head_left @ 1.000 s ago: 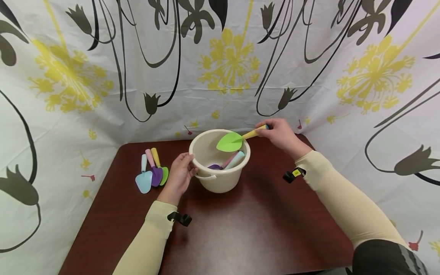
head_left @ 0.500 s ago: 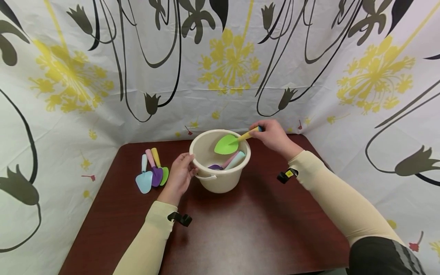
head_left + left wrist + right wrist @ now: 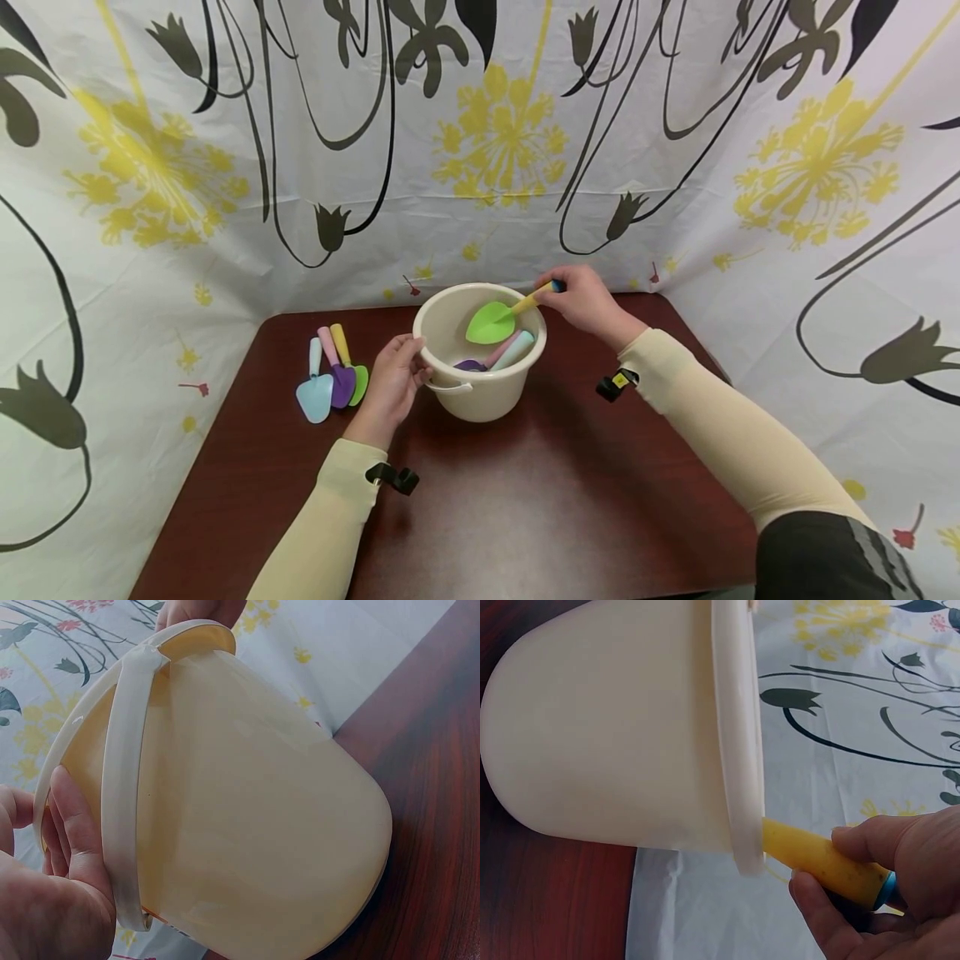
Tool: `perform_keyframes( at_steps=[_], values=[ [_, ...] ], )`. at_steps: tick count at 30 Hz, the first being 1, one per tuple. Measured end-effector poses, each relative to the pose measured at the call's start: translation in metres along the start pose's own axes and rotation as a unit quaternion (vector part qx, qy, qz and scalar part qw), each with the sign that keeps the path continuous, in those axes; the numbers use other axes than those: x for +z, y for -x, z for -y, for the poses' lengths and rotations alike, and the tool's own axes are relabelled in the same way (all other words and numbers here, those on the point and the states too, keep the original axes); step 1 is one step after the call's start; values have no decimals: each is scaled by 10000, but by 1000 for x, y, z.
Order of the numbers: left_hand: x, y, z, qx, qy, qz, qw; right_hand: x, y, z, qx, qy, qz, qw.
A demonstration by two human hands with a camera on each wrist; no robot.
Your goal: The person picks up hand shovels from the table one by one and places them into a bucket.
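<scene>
In the head view, my left hand (image 3: 395, 375) grips the rim of a cream-coloured round plastic bucket (image 3: 480, 400) standing upright on the dark reddish-brown wooden table (image 3: 480, 517), while my right hand (image 3: 581, 297) pinches the yellow handle of a toy trowel with a bright green, leaf-shaped blade (image 3: 491, 323). That blade is within the bucket's mouth, its handle slanting up across the rim on my right. Inside the bucket lie a pink handle (image 3: 503, 350) with something purple at its lower end and a pale blue handle (image 3: 515, 348). Left of the bucket, three more trowels lie close together: one all pale blue (image 3: 314, 396), one purple with a pink handle (image 3: 342, 385), one green with a yellow handle (image 3: 359, 385). My left wrist's view shows fingers and thumb around the rim, beside the bucket's white carrying strap (image 3: 129, 780). From my right wrist, thumb and fingers clasp the yellow handle near its blue end; the rim hides the blade.
</scene>
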State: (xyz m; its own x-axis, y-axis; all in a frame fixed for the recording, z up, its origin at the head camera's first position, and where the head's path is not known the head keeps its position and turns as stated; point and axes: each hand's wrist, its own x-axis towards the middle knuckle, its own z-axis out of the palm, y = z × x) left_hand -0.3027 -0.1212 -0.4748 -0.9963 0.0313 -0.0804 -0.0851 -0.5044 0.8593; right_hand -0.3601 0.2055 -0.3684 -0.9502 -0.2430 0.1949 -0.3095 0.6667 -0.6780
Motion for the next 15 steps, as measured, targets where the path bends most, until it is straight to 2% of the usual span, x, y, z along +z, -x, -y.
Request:
perform_keyframes(
  at_steps=[15],
  values=[
    [0,0,0,-13,25,-55,10000,16,-8,0,-118,144,252,9995]
  ],
)
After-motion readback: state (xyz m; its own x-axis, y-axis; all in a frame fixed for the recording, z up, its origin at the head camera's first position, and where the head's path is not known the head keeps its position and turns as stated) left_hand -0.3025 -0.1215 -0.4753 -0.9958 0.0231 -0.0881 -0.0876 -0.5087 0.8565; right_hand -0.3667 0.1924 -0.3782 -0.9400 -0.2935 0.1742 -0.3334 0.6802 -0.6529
